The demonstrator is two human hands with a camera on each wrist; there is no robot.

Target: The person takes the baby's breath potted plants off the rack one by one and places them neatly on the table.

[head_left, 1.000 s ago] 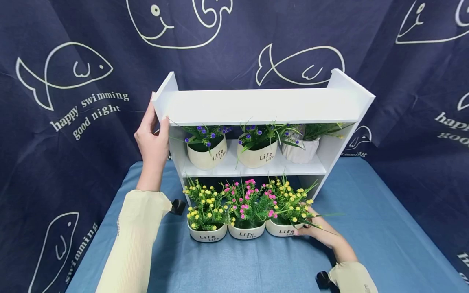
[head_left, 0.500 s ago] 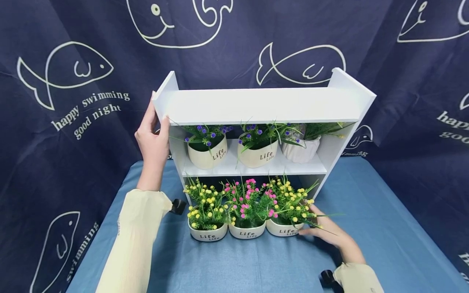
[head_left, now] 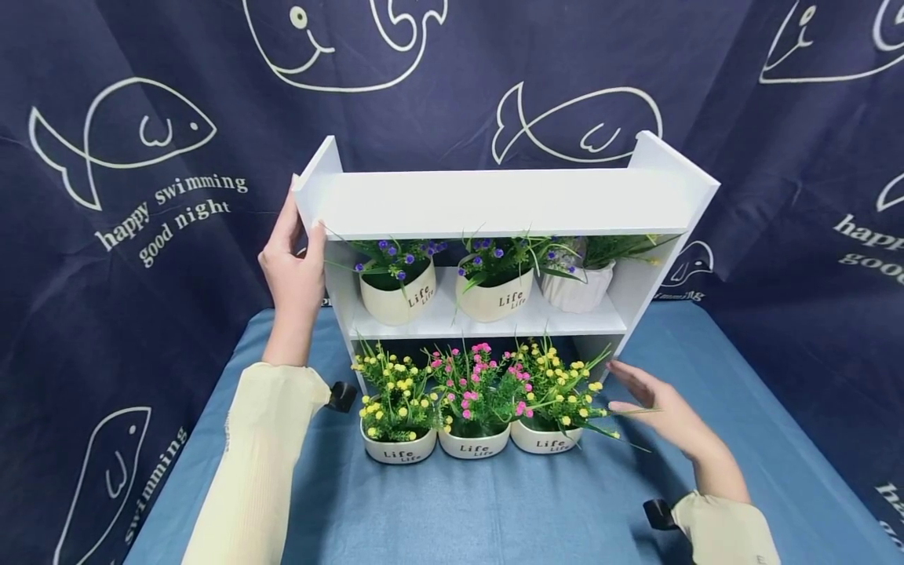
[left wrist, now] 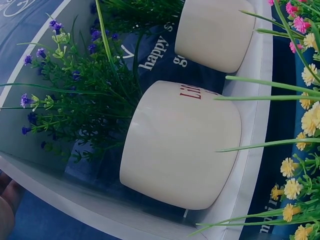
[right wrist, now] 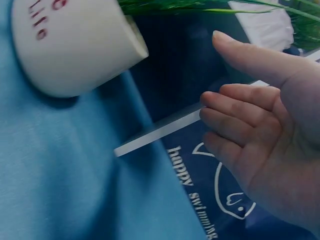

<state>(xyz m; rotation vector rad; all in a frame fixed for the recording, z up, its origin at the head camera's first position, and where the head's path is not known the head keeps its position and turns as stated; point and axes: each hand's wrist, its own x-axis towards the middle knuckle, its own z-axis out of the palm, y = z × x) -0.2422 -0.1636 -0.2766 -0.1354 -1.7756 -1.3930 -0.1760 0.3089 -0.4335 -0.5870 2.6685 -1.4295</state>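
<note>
My left hand [head_left: 293,271] grips the upper left side panel of a white shelf [head_left: 494,205], thumb at its front edge and fingers behind. On the middle board sit two cream pots with purple flowers, a left one [head_left: 399,297] and a centre one [head_left: 497,297], plus a ribbed white pot [head_left: 577,289]. In front of the lower level stand three "Life" pots: a left pot with yellow flowers [head_left: 399,450], a middle pot with pink flowers [head_left: 473,446] and a right pot with yellow flowers [head_left: 545,439]. My right hand [right wrist: 255,120], holding nothing, is beside the shelf's lower right panel, fingers extended.
A blue cloth [head_left: 452,518] covers the table. Behind the shelf hangs a dark blue curtain [head_left: 424,125] with white fish drawings and lettering. Long grass blades from the right front pot stick out toward the right hand.
My right hand has left the right yellow-flowered pot and moved right and up, toward the shelf's right panel. The left hand keeps its grip on the shelf; the pots stay put.
</note>
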